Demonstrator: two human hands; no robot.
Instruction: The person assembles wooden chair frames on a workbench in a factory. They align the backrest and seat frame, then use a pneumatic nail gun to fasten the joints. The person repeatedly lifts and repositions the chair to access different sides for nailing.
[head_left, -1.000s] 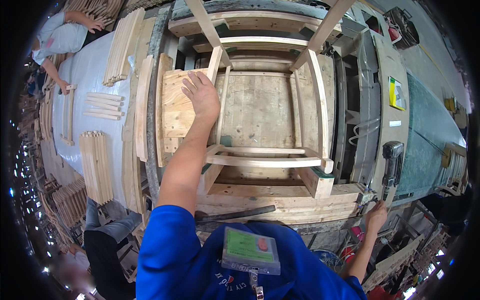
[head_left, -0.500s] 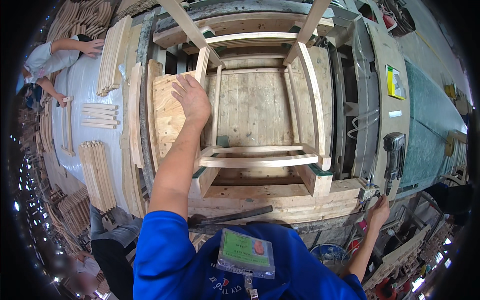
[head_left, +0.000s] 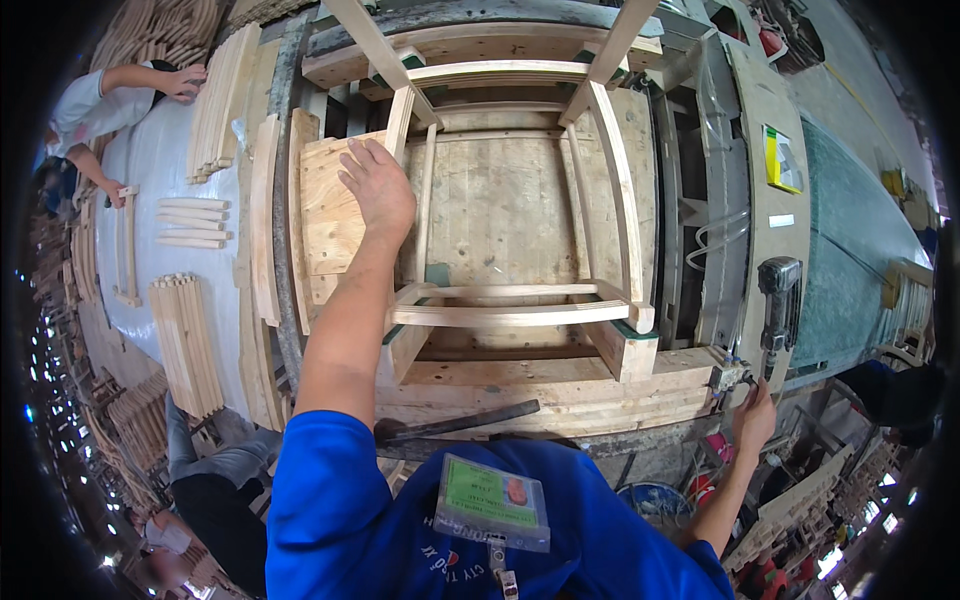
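Observation:
A pale wooden chair frame (head_left: 510, 315) lies in the wooden jig, resting on blocks with green pads (head_left: 632, 345). My left hand (head_left: 380, 195) is open, its fingers apart, over the frame's left side rail and next to a plywood panel (head_left: 330, 215). The palm hides where it touches. At the bench's front right corner, my right hand (head_left: 756, 415) is closed on the small dark lever of a metal valve (head_left: 731, 377). The fingers partly hide that lever.
A black nail gun (head_left: 778, 300) lies on the board at right, beyond my right hand. A dark bar (head_left: 465, 420) lies along the front edge. Wooden slats (head_left: 187, 345) are stacked on the left table (head_left: 140, 165), where another person's hands (head_left: 185, 83) handle parts.
The whole view has shifted slightly. Both my hands keep nearly the same places, and the chair frame stays in the jig.

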